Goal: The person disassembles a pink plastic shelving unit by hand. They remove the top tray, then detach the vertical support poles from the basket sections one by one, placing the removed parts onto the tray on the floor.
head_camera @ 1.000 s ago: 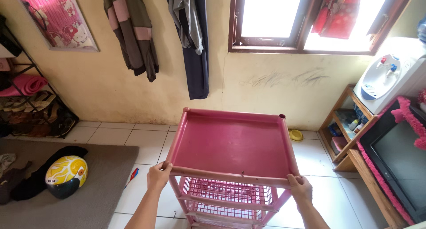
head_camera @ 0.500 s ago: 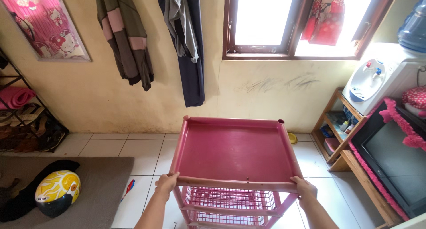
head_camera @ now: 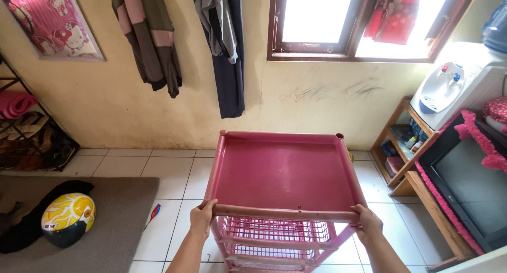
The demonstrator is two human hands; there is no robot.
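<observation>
Two hands, left hand [head_camera: 201, 218] and right hand [head_camera: 367, 224], grip one pink rack [head_camera: 282, 178].

One pink plastic rack [head_camera: 282, 180], gripped by two hands: the left hand [head_camera: 202, 219] and the right hand [head_camera: 367, 224]. Two garments [head_camera: 150, 35] hang on the wall. One yellow helmet [head_camera: 67, 216], one television [head_camera: 470, 183], one water dispenser [head_camera: 457, 88], one framed picture [head_camera: 53, 19].

A pink plastic rack [head_camera: 285, 183] with a tray top stands upright on the tiled floor.
</observation>
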